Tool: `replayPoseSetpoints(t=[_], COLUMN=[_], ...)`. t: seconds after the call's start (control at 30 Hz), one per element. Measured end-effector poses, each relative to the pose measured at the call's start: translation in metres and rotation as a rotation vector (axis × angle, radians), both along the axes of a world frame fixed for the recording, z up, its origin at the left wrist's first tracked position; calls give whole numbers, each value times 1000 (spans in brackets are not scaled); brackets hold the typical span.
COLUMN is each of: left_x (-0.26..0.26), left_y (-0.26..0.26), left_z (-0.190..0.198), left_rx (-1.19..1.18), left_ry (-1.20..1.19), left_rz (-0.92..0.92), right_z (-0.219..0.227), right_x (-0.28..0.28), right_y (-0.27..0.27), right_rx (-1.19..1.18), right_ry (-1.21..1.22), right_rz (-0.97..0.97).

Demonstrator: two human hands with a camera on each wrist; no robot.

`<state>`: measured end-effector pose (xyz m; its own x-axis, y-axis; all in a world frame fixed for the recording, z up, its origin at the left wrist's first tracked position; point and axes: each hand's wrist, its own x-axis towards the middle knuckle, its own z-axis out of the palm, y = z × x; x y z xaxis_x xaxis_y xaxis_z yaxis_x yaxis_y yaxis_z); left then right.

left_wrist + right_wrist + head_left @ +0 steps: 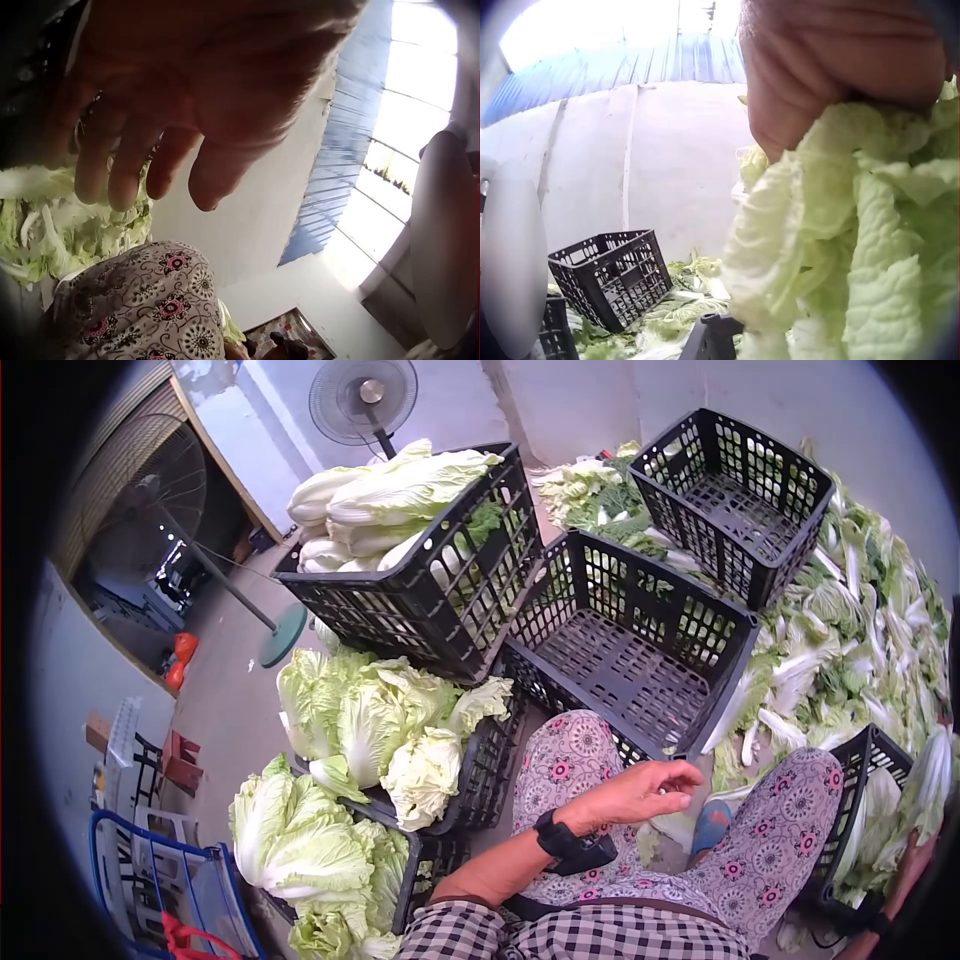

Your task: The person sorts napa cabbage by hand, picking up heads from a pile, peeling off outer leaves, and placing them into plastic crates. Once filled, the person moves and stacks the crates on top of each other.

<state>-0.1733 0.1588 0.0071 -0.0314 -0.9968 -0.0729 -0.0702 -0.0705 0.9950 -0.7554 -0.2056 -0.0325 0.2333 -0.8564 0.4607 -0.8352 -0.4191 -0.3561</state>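
Observation:
My left hand point(640, 792) hovers over my lap, fingers loosely bent and holding nothing; in the left wrist view its fingers hang apart. At the far right my right hand point(912, 862) grips a napa cabbage point(932, 785) over a small black crate point(848, 800). The right wrist view shows the hand's curled underside against pale green, crinkled leaves point(885, 247); its fingertips are hidden. Another napa cabbage point(878, 800) stands in that crate. In front of my knees sits a black crate point(640, 660) with a bare slatted bottom.
A tilted crate point(460, 620) of long napa cabbages stands behind left. Leafy cabbages point(375, 720) fill crates at my left. Another black crate point(730, 510) rests on the large heap of loose leaves point(850, 630) at right. Standing fans point(362, 400) and a blue-framed chair point(190, 870) are farther off.

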Motion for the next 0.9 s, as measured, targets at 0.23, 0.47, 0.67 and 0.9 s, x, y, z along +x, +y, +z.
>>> replayPoseSetpoints(t=[0.23,0.47,0.67,0.9], left_x=[34,102,173,269], left_y=[23,68,105,124], left_z=[20,100,155,210], left_rx=[-34,-231,-633,-577], left_ry=[-77,-275,-230,-353], left_rz=[170,609,984,1368], right_z=[-65,-2,88,142], right_x=[51,67,214,349], right_y=[37,43,100,183], right_rx=[208,327,485,647], right_ry=[358,128,-278,-168], right_rz=[52,37,392,874])
